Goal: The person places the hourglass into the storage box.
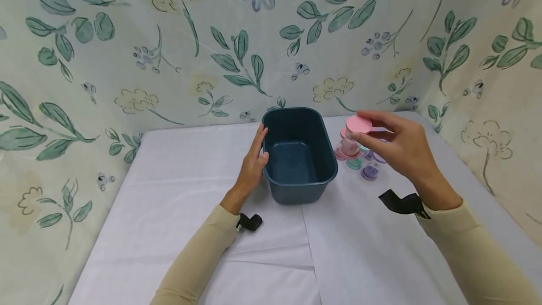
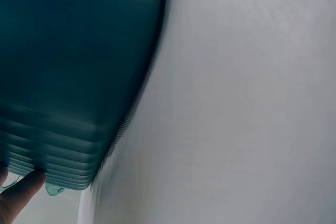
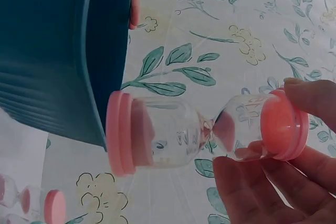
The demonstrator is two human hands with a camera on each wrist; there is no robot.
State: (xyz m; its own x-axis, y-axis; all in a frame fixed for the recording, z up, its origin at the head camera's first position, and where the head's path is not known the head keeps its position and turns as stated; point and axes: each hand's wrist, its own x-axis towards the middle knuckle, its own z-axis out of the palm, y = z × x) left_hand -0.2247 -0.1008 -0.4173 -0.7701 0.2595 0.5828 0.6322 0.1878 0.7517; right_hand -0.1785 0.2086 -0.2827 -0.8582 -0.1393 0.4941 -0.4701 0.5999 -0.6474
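From where I stand, little looks finished. One pink hourglass [image 3: 176, 132] is in the right hand [image 1: 398, 142], and by my reading it is lifted off the surface [image 1: 190, 178]. It hangs right of centre in the head view, just beside the right wall of the dark blue bin [image 1: 298, 195]. Whether its base touches the rim I can't tell; in the right wrist view the two overlap. I see no hourglass on the bin's floor, so if they are meant for the bin, the putting-in is all to do. The others bunch on the surface below the right hand, among them a teal hourglass [image 1: 354, 164] and a purple hourglass [image 1: 370, 172]; they crowd too closely for me to count.

That right hand is partly closed, thumb on one side and fingers on the other, pinching the pink cap at the hourglass's top end, with the glass upright or nearly so. The left hand [image 1: 252, 168], left of centre, is spread fairly flat, its fingers stretched along the bin's left side and the thumb near the rim. I take it to be steadying the bin rather than gripping it.
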